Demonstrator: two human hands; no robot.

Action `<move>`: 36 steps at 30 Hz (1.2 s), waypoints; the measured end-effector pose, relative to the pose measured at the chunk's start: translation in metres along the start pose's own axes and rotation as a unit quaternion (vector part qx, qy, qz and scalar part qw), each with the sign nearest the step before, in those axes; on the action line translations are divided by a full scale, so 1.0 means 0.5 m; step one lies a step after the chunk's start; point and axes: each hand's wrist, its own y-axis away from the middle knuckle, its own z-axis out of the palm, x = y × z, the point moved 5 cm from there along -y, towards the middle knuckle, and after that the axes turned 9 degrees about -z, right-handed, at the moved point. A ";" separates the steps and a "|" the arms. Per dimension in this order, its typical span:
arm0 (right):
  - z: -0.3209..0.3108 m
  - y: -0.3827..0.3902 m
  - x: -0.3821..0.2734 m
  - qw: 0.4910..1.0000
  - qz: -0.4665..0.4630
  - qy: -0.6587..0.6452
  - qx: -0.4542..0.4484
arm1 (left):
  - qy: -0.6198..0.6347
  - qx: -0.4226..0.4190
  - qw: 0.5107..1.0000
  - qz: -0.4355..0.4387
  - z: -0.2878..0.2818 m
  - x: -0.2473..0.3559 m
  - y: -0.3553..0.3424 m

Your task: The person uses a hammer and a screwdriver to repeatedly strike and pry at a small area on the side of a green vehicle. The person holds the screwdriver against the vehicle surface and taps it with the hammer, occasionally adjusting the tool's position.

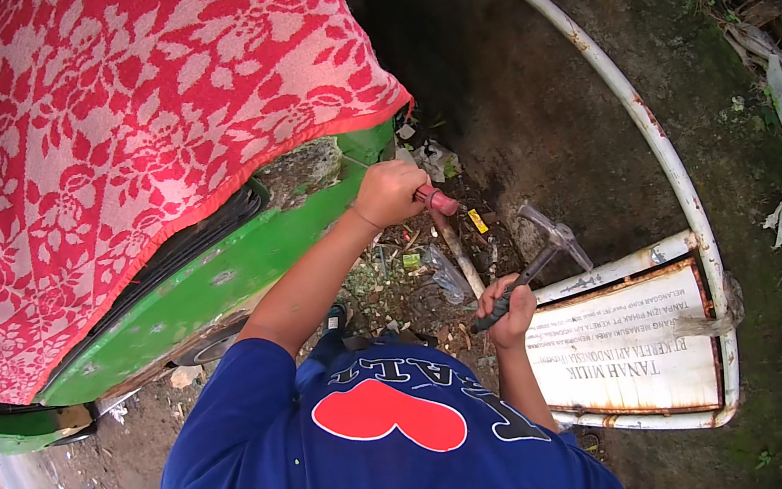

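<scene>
My left hand (pixel 390 192) is closed around a screwdriver (pixel 438 201) with a red handle. Its thin shaft slants up and left from my fist to the green car body (pixel 306 219), by a patch of bare, worn metal (pixel 301 171); whether the tip touches is too small to tell. Lower right, my right hand (pixel 509 314) grips a hammer (pixel 558 240) by its dark handle. The hammer's metal head is raised, a short way to the right of the screwdriver's butt end and apart from it.
A red and pink floral blanket (pixel 141 130) drapes over the car. On the right lies a white pipe frame (pixel 640 116) holding a rusty-edged sign board (pixel 618 342). Between them, a stick (pixel 458 255), a small yellow packet (pixel 477 220) and plastic scraps (pixel 446 275) litter the dirt.
</scene>
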 end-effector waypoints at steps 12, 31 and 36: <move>-0.001 -0.006 0.037 0.988 0.094 0.117 -0.021 | -0.009 0.006 1.000 -0.022 0.003 0.016 -0.014; 0.009 -0.022 0.015 0.986 0.133 0.091 -0.045 | 0.170 0.002 0.976 -0.137 -0.117 0.012 0.065; 0.022 -0.032 0.006 0.983 0.136 0.111 -0.050 | 0.210 0.007 0.968 -0.135 -0.108 0.011 0.059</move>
